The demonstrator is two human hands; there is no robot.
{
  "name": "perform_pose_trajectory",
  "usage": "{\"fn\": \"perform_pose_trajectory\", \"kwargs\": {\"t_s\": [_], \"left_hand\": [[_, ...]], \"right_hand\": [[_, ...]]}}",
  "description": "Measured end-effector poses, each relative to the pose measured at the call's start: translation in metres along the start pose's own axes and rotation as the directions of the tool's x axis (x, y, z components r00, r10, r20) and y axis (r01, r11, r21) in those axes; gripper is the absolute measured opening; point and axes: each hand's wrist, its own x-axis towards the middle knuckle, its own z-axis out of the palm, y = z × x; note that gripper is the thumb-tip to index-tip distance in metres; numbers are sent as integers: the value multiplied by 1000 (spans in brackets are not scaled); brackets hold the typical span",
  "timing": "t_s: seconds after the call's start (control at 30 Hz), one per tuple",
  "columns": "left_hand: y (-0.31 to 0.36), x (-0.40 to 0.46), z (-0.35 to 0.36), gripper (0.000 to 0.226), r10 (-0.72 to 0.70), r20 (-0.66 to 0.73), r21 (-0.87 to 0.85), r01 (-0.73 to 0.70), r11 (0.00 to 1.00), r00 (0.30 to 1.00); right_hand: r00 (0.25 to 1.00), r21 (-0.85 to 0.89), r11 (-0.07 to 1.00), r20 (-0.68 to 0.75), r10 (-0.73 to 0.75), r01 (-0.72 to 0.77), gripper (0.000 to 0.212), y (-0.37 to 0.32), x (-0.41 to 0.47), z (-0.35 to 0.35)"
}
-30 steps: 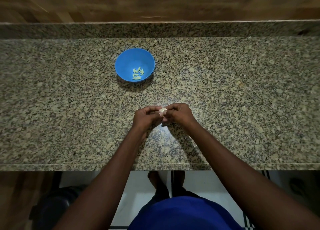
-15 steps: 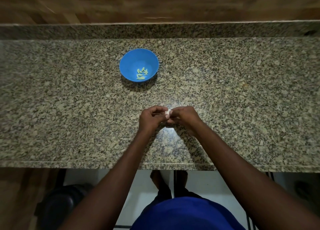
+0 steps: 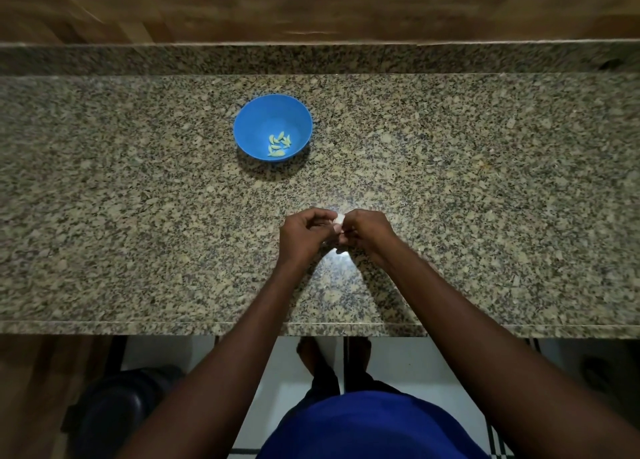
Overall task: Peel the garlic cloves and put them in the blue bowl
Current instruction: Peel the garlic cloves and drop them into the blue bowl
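A blue bowl (image 3: 252,119) stands on the granite counter, toward the back and left of centre, with several peeled pale-green garlic cloves (image 3: 279,143) lying in its bottom. Nearer to me, my left hand (image 3: 302,234) and my right hand (image 3: 367,230) meet just above the counter. Between their fingertips they pinch a small whitish garlic clove (image 3: 339,219); most of it is hidden by my curled fingers. A pale bit shows under my right hand, too small to identify.
The speckled granite counter (image 3: 485,199) runs the full width, with a raised granite ledge and a wooden wall behind it. Its front edge lies just below my forearms. A dark round object (image 3: 117,410) sits on the floor at lower left.
My hands stay together on the clove, with the fingers shifting slightly around it. The view has drifted a little, so the bowl appears slightly further right than a second ago.
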Motion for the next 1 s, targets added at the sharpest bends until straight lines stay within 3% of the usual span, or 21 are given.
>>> {"fn": "perform_pose_trajectory", "kwargs": {"t_s": [0.1,0.17,0.3,0.4,0.47,0.53,0.67,0.73,0.83,0.9,1.0], "left_hand": [[-1,1,1,29,-16,-73,9,17,1000,997],[-5,3,-2,31,73,-146,164,-48,985,987],[-16,11,-15,34,308,-135,613,-165,773,942],[-18,10,-16,41,344,-77,753,-171,635,936],[-15,2,-11,46,408,-48,781,-221,584,912],[-12,-6,-2,35,459,-22,768,-279,576,888],[-18,-23,15,19,427,90,715,-357,601,900],[-27,-26,16,18,419,139,756,-369,540,897],[-37,-27,9,20,452,193,795,-408,448,871],[-40,-27,5,24,471,225,801,-437,410,853],[-43,-26,2,24,495,256,792,-474,385,830]], "right_hand": [[1000,33,999,10,-14,14,7,5,0,-3],[999,29,999,-35,-39,40,9,9,2,-9],[990,-70,991,-79,-118,113,25,17,3,-18],[987,-149,976,-9,-162,159,33,18,0,-25],[990,-147,979,40,-136,141,23,18,-2,-29],[990,-173,976,71,-123,133,9,19,-1,-32],[979,-296,933,55,-196,203,5,23,0,-38],[964,-435,866,23,-264,247,7,23,0,-37],[909,-697,644,29,-416,317,10,18,4,-31],[890,-762,556,59,-452,333,7,14,6,-29],[878,-774,521,92,-469,359,8,14,8,-31]]}}
